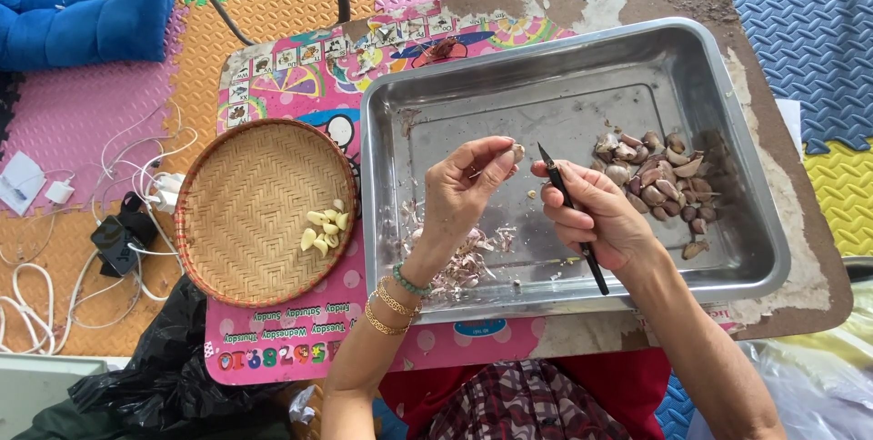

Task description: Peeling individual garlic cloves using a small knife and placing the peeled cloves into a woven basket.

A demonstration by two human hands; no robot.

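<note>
— Where are we from the head camera?

— My left hand pinches a small pale garlic clove at its fingertips over the shiny rectangular steel tray. My right hand grips a thin black-handled knife, tip just beside the clove. Peeling, I'd say; next calls for nicking the skin carefully.

— Around you?

— Unpeeled purple-skinned cloves heaped right, papery peelings near my wrist, peeled yellow cloves in the round woven basket. Nothing blocks.

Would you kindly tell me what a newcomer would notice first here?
The two hands over the steel tray: the left hand pinches a garlic clove, the right hand holds a thin black knife. Unpeeled cloves pile at the tray's right; peeled cloves lie in the woven basket to the left.
</note>
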